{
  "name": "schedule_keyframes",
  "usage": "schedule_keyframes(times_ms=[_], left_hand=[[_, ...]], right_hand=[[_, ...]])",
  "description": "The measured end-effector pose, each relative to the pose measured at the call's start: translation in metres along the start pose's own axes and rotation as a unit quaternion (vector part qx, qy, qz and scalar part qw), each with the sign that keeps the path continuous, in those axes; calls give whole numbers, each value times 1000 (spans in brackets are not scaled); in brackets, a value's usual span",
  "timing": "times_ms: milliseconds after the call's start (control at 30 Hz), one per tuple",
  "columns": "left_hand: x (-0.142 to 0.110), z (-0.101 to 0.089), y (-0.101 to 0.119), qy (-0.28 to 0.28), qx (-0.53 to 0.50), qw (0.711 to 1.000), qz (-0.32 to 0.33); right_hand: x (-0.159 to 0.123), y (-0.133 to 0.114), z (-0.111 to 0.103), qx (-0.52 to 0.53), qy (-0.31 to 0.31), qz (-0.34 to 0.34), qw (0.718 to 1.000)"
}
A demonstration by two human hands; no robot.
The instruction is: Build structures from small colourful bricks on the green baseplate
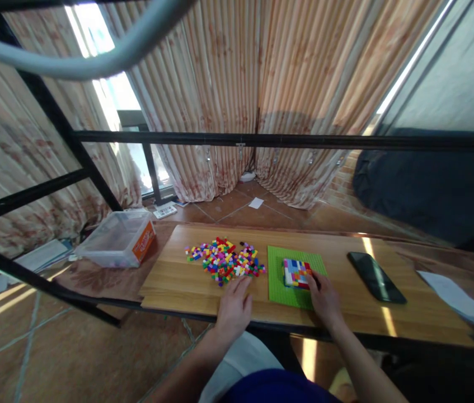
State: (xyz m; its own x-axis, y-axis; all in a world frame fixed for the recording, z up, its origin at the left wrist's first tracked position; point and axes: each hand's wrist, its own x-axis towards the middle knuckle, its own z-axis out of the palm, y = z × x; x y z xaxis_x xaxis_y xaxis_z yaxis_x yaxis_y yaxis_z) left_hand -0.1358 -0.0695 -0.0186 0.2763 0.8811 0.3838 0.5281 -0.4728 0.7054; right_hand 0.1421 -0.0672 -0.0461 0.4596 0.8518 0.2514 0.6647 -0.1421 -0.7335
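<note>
Brick block (297, 272): on green baseplate (276, 282)
Right hand (325, 298): touching brick block, grip unclear
Left hand (234, 307): left of baseplate, open
Loose bricks (226, 260): baseplate's left
Phone (375, 277): baseplate's right

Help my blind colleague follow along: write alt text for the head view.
The right hand is at the right edge of a multicoloured block on a green baseplate; the left hand is by a pile of loose bricks. A phone lies farther right on the wooden table, and a clear box stands beyond its left end.
</note>
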Motion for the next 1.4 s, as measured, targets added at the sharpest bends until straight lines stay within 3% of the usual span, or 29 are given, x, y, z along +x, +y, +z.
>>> schedule_keyframes(times_ms=[167, 300, 367, 467, 667, 967, 1267, 1400], left_hand=[[0, -53, -46, 133, 116, 983, -44], [21, -98, -94, 229, 160, 953, -116], [36, -114, -116, 233, 144, 951, -144], [58, -126, -138, 188, 85, 964, -169], [88, -107, -145, 143, 77, 970, -181], [86, -70, -112, 132, 91, 971, -177], [63, -36, -71, 195, 17, 962, -191], [66, -37, -68, 214, 38, 961, -174]], right_hand=[[-2, -4, -2, -19, 0, 17, 1000], [-5, -3, -4, -34, -12, 13, 999], [-6, -1, -5, -41, -18, 14, 999], [-8, 3, -7, -54, -22, 16, 998], [-11, 5, -9, -69, -25, 10, 997], [-12, -3, -10, -69, -17, 16, 997], [-13, -2, -10, -64, -11, 1, 998], [-13, -2, -9, -67, -8, 5, 998]])
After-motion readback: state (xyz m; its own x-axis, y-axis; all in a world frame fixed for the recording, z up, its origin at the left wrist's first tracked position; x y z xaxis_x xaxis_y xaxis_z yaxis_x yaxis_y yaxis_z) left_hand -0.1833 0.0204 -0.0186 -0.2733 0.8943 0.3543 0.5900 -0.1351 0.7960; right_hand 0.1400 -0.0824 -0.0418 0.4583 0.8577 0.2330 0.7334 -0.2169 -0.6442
